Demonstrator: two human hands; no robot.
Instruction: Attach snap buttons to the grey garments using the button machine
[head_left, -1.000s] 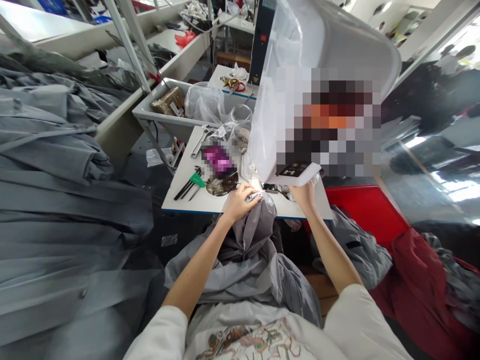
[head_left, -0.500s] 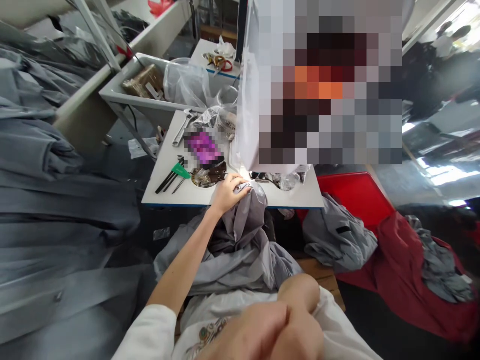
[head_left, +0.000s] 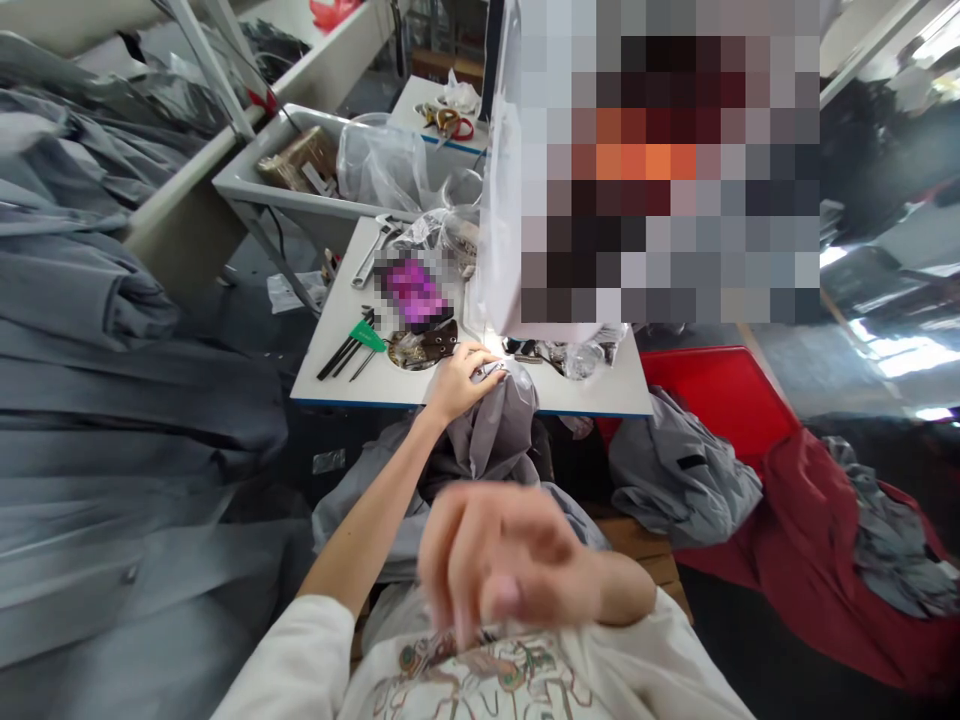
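Head view: my left hand lies, fingers bent, on the grey cloth at the bench's front edge; pinching or not, I cannot tell. My right hand, blurred, hovers half-curled before my shirt, grip unclear.

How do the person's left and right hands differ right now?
The left hand touches the grey fabric at the table; the right hand is in front of the shirt, nearer the camera. The left hand looks fairly sharp, the right hand blurred. Both are bare.
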